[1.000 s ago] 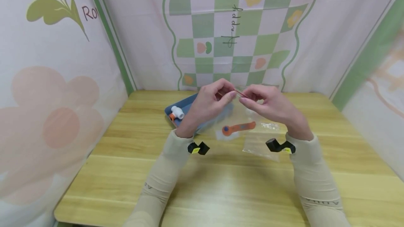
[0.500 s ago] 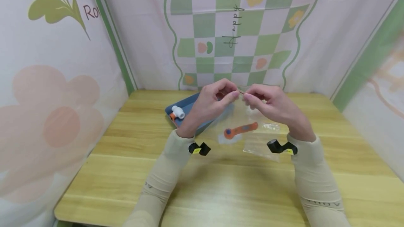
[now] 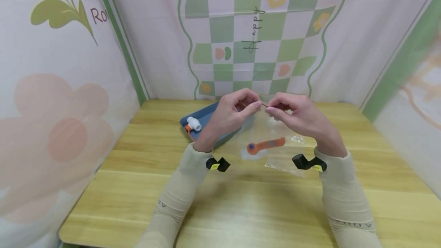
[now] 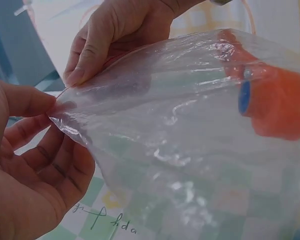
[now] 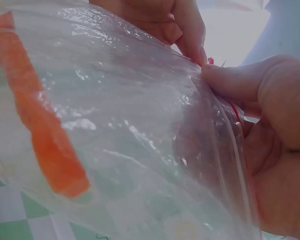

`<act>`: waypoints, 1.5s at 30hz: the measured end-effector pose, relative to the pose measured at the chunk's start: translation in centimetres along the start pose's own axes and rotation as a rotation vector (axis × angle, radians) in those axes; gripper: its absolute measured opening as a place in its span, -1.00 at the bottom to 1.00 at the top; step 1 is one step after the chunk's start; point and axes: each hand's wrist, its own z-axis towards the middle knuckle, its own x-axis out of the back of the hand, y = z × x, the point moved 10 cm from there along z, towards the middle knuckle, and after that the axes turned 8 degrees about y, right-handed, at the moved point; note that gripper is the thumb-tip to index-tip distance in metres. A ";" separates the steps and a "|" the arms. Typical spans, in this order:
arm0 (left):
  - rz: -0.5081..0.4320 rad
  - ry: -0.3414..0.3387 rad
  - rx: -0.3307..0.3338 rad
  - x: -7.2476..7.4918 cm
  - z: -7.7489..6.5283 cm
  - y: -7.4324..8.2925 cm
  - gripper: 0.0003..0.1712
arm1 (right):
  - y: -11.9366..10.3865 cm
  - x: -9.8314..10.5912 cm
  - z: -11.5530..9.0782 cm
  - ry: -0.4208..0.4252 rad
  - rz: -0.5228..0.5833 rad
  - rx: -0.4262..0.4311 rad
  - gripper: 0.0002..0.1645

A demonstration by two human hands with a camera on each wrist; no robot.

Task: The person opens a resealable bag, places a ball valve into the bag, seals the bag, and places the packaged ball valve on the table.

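Note:
Both hands hold up a clear zip bag [image 4: 190, 120] by its red-lined top edge, over the table. My left hand [image 3: 231, 114] pinches one corner of that edge between thumb and forefinger. Close beside it, my right hand [image 3: 299, 117] pinches the same edge, its thumb on the red zip line in the right wrist view. Inside the bag hangs a long orange piece [image 3: 267, 146] with a round blue spot at its wider end. A white patch [image 3: 251, 155] shows just below it. The bag hangs down from the fingertips, wrinkled and shiny.
Behind the left hand, a blue tray [image 3: 225, 139] stands on the wooden table [image 3: 138, 186]. In it lies a white pipe valve [image 3: 194, 123] with an orange part. Clear plastic [image 3: 286, 163] lies on the table below the right hand. Printed curtains [image 3: 155, 49] enclose the back and sides.
Both hands have shifted slightly to the right, still pinching the bag's edge. The orange piece in the bag has swung a little right and down.

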 end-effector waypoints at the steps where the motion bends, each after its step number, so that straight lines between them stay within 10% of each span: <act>1: -0.004 -0.002 0.001 0.0 0.0 0.0 -0.90 | -0.2 0.0 0.1 -0.003 0.007 -0.010 -0.93; 15: 0.061 -0.222 0.054 -1.8 -0.1 -1.7 -0.75 | 1.0 0.3 -0.4 0.019 -0.044 0.032 -0.77; 29: 0.111 -0.172 0.060 -1.6 -0.1 -1.8 -0.72 | -1.0 0.3 0.3 -0.007 -0.093 -0.059 -0.83; 45: 0.145 -0.080 0.155 -0.9 0.0 -2.6 -0.74 | 2.9 0.2 -0.7 -0.019 -0.161 -0.115 -0.90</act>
